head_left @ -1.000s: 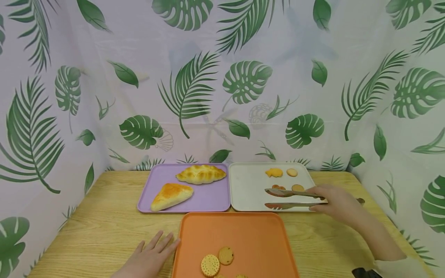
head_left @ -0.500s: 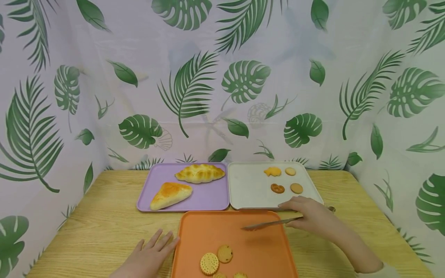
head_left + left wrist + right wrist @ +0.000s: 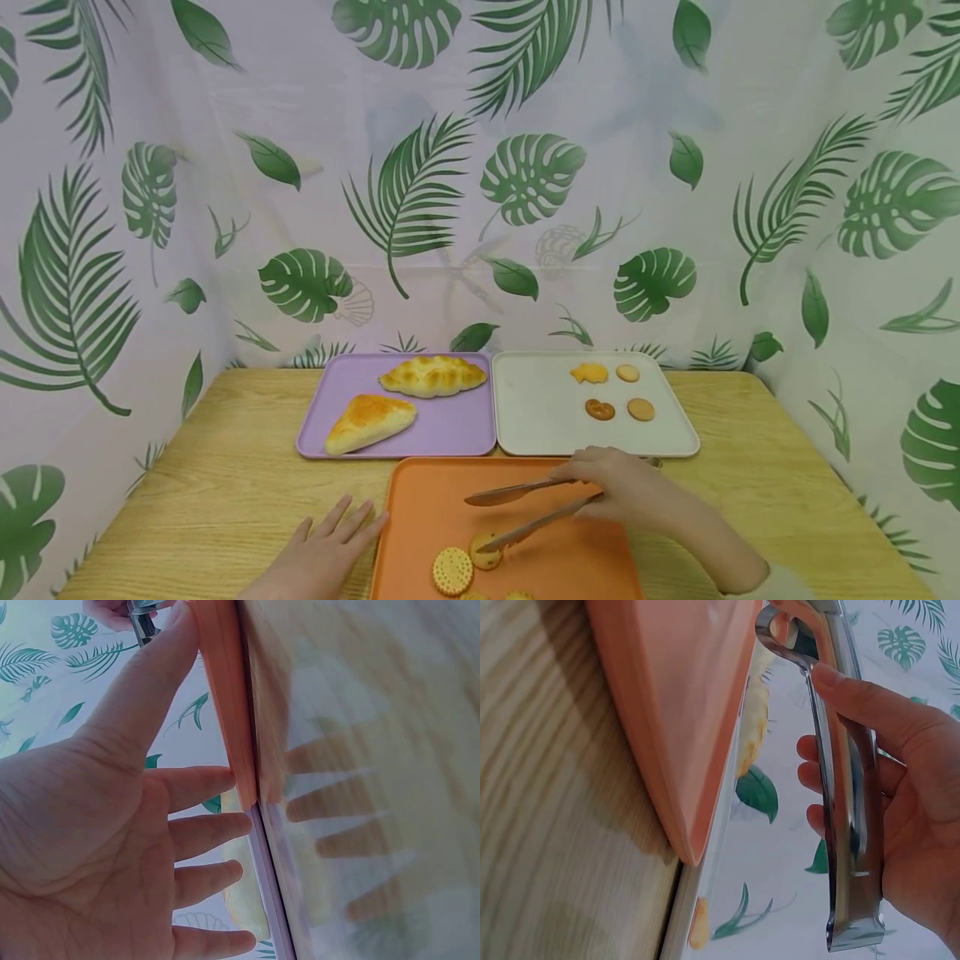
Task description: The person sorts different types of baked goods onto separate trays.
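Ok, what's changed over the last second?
The right hand, gripping the silvery metal tongs, moved left and nearer the person, from over the white rectangular tray to over the orange rectangular tray. Nothing was let go. The left hand and brown pretzel-shaped cookie stayed put.

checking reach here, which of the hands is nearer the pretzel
Right. The right hand, holding the tongs, is just on the near side of the pretzel; the left hand is farther off, at the orange tray's left edge.

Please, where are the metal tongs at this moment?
In the head view, the metal tongs are in the right hand, reaching over the orange tray, one tip overlapping the dark-specked cookie.
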`<act>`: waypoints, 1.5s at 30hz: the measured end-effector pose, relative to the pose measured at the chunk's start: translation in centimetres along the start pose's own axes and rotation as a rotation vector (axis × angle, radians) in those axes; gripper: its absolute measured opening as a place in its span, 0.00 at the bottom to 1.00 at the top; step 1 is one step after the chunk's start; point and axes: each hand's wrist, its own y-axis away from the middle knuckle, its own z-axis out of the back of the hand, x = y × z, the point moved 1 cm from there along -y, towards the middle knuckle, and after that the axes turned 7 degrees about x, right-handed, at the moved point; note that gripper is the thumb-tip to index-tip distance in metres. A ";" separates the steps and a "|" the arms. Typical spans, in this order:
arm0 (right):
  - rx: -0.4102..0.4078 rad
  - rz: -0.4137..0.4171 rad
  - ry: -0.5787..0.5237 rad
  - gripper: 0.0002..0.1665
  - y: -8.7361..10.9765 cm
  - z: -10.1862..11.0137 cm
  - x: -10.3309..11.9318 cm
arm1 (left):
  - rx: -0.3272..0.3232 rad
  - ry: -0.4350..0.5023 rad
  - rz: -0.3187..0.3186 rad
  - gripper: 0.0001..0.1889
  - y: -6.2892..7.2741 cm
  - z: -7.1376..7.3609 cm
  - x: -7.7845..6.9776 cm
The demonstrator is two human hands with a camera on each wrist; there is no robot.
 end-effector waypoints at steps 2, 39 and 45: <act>0.004 0.010 0.010 0.25 -0.3 -0.2 0.2 | 0.001 -0.001 0.003 0.56 0.0 0.0 0.0; 0.010 -0.014 0.032 0.19 0.3 -0.2 -0.3 | -0.003 0.011 -0.019 0.56 0.2 0.0 0.0; -0.025 -0.010 0.053 0.19 0.3 0.5 -0.7 | 0.003 0.023 -0.012 0.56 0.1 -0.2 0.2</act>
